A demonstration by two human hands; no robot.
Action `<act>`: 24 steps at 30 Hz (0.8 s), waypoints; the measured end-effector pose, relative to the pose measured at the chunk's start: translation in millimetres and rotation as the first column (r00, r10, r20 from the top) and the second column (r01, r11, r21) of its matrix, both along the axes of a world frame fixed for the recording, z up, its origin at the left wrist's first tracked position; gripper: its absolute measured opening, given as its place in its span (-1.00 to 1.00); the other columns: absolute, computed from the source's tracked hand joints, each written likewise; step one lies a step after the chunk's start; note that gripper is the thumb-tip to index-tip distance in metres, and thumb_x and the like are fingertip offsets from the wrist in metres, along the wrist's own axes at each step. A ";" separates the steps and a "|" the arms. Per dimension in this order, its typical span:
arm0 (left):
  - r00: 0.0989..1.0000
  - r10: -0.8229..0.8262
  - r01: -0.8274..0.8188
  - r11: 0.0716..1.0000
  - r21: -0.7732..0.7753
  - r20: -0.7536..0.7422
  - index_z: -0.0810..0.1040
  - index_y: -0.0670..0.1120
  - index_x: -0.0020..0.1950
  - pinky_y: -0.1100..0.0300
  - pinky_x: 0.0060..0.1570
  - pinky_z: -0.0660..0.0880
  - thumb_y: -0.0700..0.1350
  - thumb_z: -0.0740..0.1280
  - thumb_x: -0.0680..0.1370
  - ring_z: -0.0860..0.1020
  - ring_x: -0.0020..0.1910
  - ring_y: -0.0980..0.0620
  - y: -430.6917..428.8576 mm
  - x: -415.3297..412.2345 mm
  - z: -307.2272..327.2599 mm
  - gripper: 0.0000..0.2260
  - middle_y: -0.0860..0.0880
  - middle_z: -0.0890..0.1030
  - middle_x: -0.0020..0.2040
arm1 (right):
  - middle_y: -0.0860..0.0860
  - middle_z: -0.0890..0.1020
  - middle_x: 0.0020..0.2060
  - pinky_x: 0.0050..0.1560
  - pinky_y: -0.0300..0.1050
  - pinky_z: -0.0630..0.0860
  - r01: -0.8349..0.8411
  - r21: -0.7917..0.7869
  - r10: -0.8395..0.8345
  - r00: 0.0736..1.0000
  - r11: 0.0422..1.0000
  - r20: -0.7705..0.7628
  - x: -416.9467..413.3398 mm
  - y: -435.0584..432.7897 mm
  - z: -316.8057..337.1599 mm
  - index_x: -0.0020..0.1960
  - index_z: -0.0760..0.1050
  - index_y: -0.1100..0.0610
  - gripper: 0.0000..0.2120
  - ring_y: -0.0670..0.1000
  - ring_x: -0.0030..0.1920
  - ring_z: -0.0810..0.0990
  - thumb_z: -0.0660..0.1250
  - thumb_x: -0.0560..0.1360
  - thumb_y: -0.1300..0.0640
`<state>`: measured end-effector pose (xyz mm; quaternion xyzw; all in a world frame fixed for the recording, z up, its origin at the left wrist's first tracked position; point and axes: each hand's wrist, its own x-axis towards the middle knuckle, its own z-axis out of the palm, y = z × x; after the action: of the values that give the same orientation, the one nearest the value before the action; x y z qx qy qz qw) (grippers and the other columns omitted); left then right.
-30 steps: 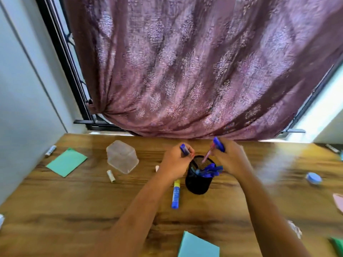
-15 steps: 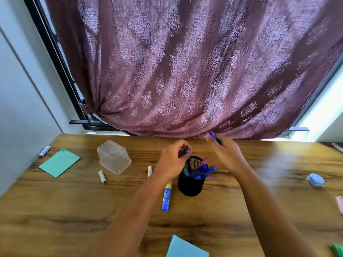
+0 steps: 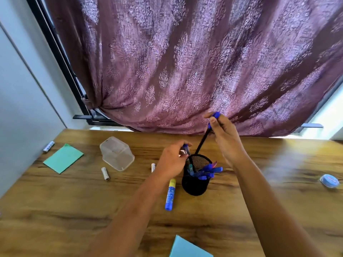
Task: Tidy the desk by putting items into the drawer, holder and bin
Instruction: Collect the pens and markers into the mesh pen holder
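Ok, mesh holder (image 3: pixel 194 186) is sitting mid-desk (image 3: pixel 259 201), well off every edge, with bare wood to its right. Right hand (image 3: pixel 225 140) is pinching a black pen (image 3: pixel 202 141) at its capped end, tip slanting down-left to the holder's far rim; left hand (image 3: pixel 171 161) is gripping a blue pen (image 3: pixel 186 148) over the left rim. Other pens (image 3: pixel 207 171) are leaning right inside.

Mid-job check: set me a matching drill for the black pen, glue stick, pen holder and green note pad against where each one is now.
1 black pen
2 glue stick
3 pen holder
4 green note pad

A near the left edge of the desk
B pinched in the right hand
C lying flat beside the holder
D upright, with blue pens inside

Pairs: 1-B, 2-C, 3-D, 4-A
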<state>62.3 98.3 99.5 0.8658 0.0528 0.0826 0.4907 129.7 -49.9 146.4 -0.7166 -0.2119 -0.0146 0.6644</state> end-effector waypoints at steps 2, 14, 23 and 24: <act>0.999 0.020 -0.021 1.000 -0.023 -0.027 0.54 -0.02 0.16 0.16 0.05 0.54 -0.34 0.29 0.51 0.61 -0.01 0.03 3.1 -0.7 -0.6 -0.69 -0.02 0.63 0.05 | -0.20 0.51 -0.30 -0.16 -0.16 0.36 0.019 -0.246 0.003 0.996 0.969 0.088 -0.6 0.7 -9.5 0.02 0.56 0.04 -0.83 -0.15 -0.26 0.45 0.19 0.61 0.06; 0.939 0.057 -0.077 0.996 -0.045 -0.340 0.50 -0.02 0.12 0.29 -0.35 0.50 -0.07 0.35 0.52 0.53 -0.29 0.06 2.3 -7.6 -13.0 -0.82 0.07 0.54 -0.20 | -0.01 0.61 -0.11 -0.15 -0.20 0.50 -0.152 -0.423 0.053 0.970 0.893 -0.238 -14.5 -21.4 -36.5 0.10 0.61 0.08 -0.75 -0.03 -0.15 0.60 0.29 0.55 -0.03; 0.935 0.017 -0.086 0.980 -0.179 -0.354 0.40 -0.08 -0.03 0.13 -0.28 0.63 -0.24 0.16 0.52 0.64 -0.44 0.08 -20.9 -30.1 -7.9 -0.91 -0.04 0.63 -0.45 | -0.06 0.64 -0.35 -0.42 -0.29 0.46 -0.161 -0.222 0.006 0.821 0.962 -0.571 -42.2 -38.5 -27.3 -0.22 0.64 -0.03 -0.65 -0.13 -0.39 0.59 0.23 0.51 -0.22; 0.943 0.027 -0.094 0.978 -0.188 -0.331 0.39 -0.04 -0.07 0.06 -0.19 0.64 -0.24 0.17 0.50 0.66 -0.40 0.05 -22.3 -35.4 -5.6 -0.90 -0.05 0.65 -0.43 | -0.08 0.65 -0.34 -0.38 -0.28 0.46 -0.187 -0.218 0.027 0.815 0.958 -0.579 -45.5 -40.1 -26.9 -0.27 0.65 -0.07 -0.64 -0.14 -0.36 0.60 0.26 0.43 -0.29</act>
<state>26.8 76.0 93.9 0.8114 0.1681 -0.0523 0.5573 84.3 -90.0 119.4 -0.7568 -0.0438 0.2667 0.5952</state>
